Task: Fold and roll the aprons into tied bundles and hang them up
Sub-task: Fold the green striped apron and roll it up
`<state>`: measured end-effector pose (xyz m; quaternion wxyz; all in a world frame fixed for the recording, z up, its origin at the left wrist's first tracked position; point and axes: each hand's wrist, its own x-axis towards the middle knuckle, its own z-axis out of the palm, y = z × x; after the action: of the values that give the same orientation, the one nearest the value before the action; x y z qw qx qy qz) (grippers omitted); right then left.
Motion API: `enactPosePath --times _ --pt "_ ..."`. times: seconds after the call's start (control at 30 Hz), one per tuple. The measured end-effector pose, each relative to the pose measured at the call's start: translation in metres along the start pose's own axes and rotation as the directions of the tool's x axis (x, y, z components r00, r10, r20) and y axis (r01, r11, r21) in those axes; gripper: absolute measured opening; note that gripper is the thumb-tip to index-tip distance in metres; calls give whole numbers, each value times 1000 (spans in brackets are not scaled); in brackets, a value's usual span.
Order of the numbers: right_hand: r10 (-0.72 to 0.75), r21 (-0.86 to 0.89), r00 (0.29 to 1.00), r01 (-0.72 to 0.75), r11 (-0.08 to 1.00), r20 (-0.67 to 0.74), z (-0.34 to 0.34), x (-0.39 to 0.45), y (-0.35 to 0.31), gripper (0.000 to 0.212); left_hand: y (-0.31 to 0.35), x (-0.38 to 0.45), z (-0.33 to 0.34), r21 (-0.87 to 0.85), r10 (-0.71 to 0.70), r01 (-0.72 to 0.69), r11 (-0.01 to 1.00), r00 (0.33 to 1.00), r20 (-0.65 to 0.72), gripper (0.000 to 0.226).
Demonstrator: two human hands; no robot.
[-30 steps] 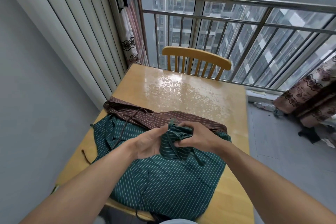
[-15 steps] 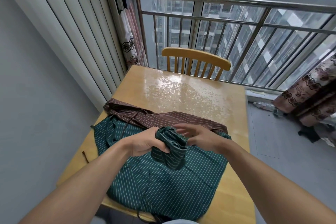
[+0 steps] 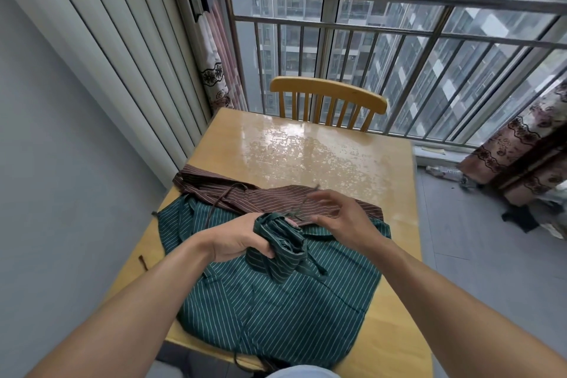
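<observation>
Balcony, glossy wooden table (image 3: pixel 306 147). Rolled green pinstriped apron bundle (image 3: pixel 277 242): above table's near half, gripped by left hand (image 3: pixel 242 239). Right hand (image 3: pixel 340 215): beside, fingers spread, empty. Advice: keep roll tight while winding strap.

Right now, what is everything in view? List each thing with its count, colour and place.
rolled bundle: one, green striped, gripped above the flat green apron
green apron: one, green with white stripes, flat on the near table
brown apron: one, brown striped, behind the green apron
table: one, light wood, centre
chair: one, light wood, far side of the table
railing: one, grey metal, at the window
curtains: patterned brown, right floor
left hand: grips the rolled bundle
right hand: fingers spread, beside the bundle
</observation>
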<state>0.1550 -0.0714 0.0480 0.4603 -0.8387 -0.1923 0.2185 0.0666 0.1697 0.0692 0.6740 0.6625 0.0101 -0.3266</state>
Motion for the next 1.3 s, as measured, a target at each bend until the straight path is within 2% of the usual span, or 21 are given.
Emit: enactPosePath --times 0.07,0.13,0.2,0.27,0.37,0.5,0.63,0.7,0.77,0.83,0.9,0.97,1.07,1.2,1.3 --pt "-81 16 996 81 997 34 -2 -1 -9 26 1 0 1 59 -12 13 998 1000 -10 55" --pt "-141 -12 982 143 990 129 -1 0 -19 23 2 1 3 100 -26 29 995 999 -32 46" --pt "-165 -87 960 188 978 228 3 0 -26 23 1 3 3 108 -35 42 993 998 -59 42" --pt "-156 -137 953 196 971 261 7 1 -27 19 1 4 5 112 -31 39 993 997 -74 41" --pt "-125 -166 960 169 972 250 8 0 -25 11 0 6 8 119 -10 24 993 993 -117 50" --pt "-82 -62 963 101 993 256 5 0 -19 26 -1 11 10 130 5 17 991 986 -166 69" --pt "-101 38 985 97 995 142 -4 5 -19 42 -5 15 9 221 5 44 974 976 -218 80" --pt "-98 115 993 90 989 66 -12 7 -21 50 -7 15 7 240 7 49 970 974 -228 80" --pt "-62 197 998 61 978 -1 -19 11 -18 49 -7 12 7 224 12 38 974 976 -219 75" --pt "-9 257 1000 7 966 7 -25 14 -13 45 -7 11 8 142 24 5 990 980 -197 61" --pt "50 325 995 -75 943 86 -26 14 -7 44 -7 10 9 4 52 -52 999 981 -185 49" --pt "108 343 983 -154 927 150 -20 11 -2 42 -5 10 10 -149 93 -120 982 980 -178 55" --pt "161 334 976 -201 921 144 -5 10 2 42 -2 12 11 -367 148 -192 910 978 -144 71" --pt "220 448 948 -304 841 230 8 10 -1 38 -2 15 14 -552 207 -240 799 971 -122 65" --pt "212 366 936 -309 878 282 14 6 -1 29 -3 16 16 -640 221 -233 733 970 -100 55"
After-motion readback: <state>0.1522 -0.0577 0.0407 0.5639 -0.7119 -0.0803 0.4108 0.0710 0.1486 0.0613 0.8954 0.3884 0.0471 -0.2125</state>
